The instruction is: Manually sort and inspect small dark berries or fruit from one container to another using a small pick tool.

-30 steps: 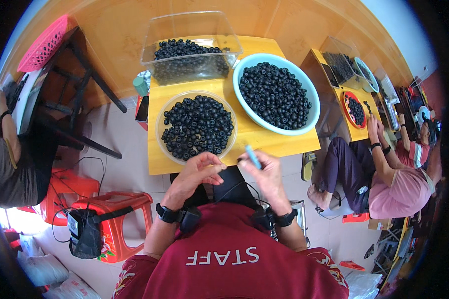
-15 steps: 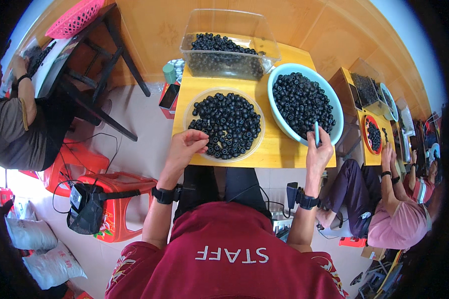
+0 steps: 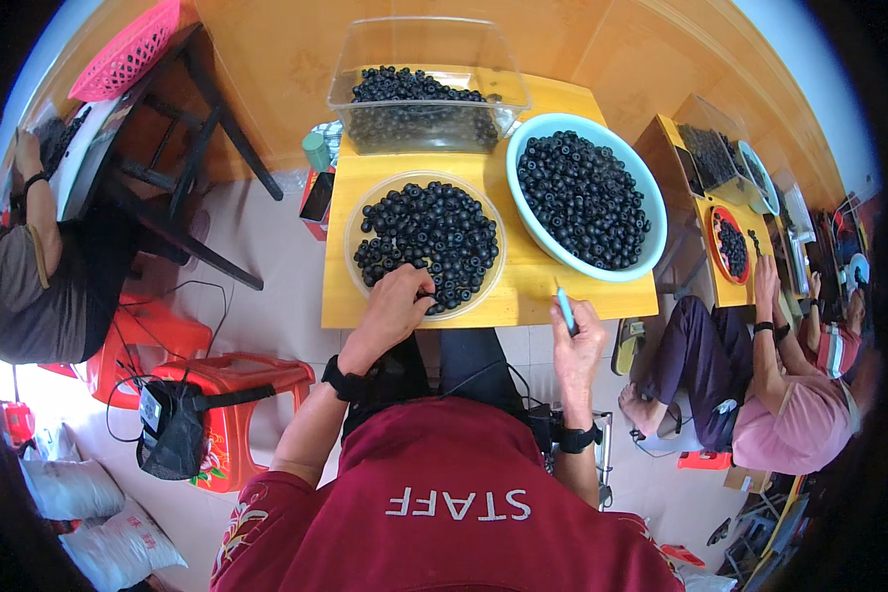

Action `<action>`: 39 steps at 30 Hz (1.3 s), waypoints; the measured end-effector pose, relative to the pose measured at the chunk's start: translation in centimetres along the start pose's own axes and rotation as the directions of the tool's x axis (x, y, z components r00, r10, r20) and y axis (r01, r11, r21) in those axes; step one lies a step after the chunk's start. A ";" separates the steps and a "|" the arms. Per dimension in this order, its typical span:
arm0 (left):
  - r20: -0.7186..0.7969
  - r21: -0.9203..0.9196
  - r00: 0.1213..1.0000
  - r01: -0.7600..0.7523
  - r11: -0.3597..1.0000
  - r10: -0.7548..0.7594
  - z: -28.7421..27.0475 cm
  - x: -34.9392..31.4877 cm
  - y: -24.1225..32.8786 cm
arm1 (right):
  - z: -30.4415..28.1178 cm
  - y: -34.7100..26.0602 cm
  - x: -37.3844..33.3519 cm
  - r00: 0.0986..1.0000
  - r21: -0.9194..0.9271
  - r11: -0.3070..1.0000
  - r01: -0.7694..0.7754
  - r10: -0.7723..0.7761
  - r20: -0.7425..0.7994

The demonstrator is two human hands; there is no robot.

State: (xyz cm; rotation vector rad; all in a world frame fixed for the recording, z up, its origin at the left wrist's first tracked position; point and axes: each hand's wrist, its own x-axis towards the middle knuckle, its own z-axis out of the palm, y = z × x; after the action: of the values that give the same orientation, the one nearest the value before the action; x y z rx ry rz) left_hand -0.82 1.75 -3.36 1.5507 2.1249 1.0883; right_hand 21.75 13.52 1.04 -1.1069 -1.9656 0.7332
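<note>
At the near left edge of a shallow round clear tray [image 3: 499, 271], my left hand [image 3: 395, 304] has its fingers curled together among black beads [image 3: 429, 232]. Whatever sits between those fingertips is hidden. My right hand [image 3: 579, 340] is closed around a slim light-blue tool [image 3: 565, 308] with a pointed end, its tip angled up and away from me. This hand is just off the table's front edge, below a pale turquoise bowl [image 3: 602, 273] heaped with more black beads. Behind the tray stands a clear plastic bin [image 3: 424, 136], partly filled with similar beads.
The yellow table [image 3: 523, 306] backs onto a wood-panelled wall. To its left, a green-lidded container [image 3: 316, 150] stands by a red box, with a red stool [image 3: 237, 380] nearer. People work at tables on both sides; the right one has a red tray [image 3: 716, 247].
My left hand has moved right and down into the beads in the tray. My right hand has drawn back from the bowl toward me, still holding the light-blue tool.
</note>
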 end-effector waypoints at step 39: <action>0.316 -0.945 0.949 0.315 -0.092 -0.001 -0.7 -1.3 5.0 | 0.4 -6.5 -1.2 0.881 0.097 0.943 0.317 -0.331 0.339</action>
State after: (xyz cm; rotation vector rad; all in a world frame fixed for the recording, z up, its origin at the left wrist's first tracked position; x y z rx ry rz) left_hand 2.69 0.94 0.47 0.4704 0.6070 1.6469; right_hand 18.88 9.42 5.36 -0.6228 -2.3511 0.8214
